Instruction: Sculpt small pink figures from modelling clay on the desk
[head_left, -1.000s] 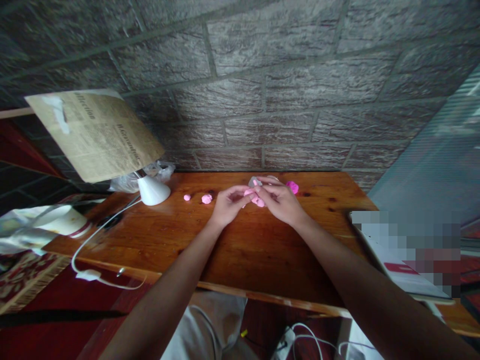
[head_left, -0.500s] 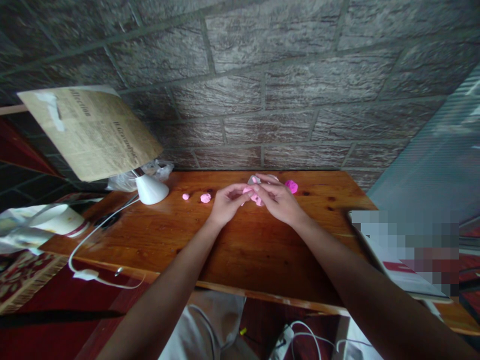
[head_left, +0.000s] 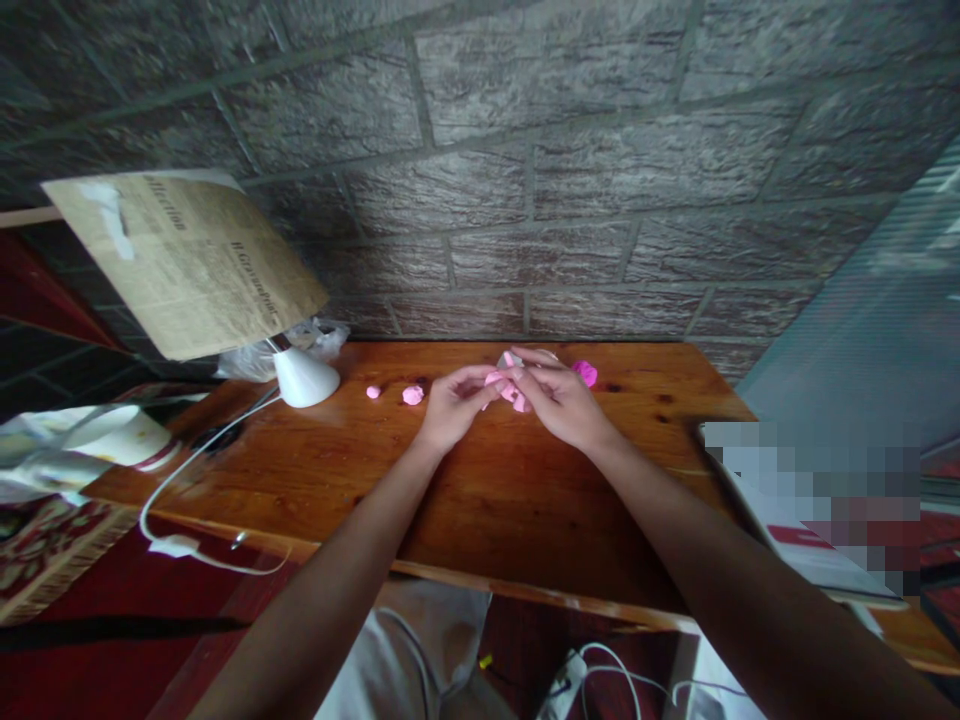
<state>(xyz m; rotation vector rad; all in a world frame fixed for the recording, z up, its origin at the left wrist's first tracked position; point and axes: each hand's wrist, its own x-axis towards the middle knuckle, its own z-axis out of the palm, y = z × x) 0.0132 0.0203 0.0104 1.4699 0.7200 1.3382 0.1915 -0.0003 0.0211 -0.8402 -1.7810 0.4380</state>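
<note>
My left hand (head_left: pixel 454 405) and my right hand (head_left: pixel 561 402) meet over the wooden desk, their fingers closed on a piece of pink modelling clay (head_left: pixel 495 379). Thumbs and fingertips press it from both sides, so its full shape is hidden. More pink clay (head_left: pixel 518 402) shows just below the right fingers; whether it joins the held piece I cannot tell. Left of my hands lie a small pink clay ball (head_left: pixel 373 392) and a bigger pink lump (head_left: pixel 413 396). A brighter magenta lump (head_left: pixel 584 373) rests beyond my right hand. Behind the fingers is a partly hidden pale grey item.
On the left of the desk (head_left: pixel 525 510) stands a lamp (head_left: pixel 306 380) with a paper shade, its white cable (head_left: pixel 161 480) trailing over the front edge. A paper cup (head_left: pixel 124 437) lies farther left. A blurred-out flat object is at right. A stone wall (head_left: pixel 480 190) rises behind.
My right thumb and fingers have shifted very slightly on the clay. The whole view has drifted a little; the other clay lumps stay in place.
</note>
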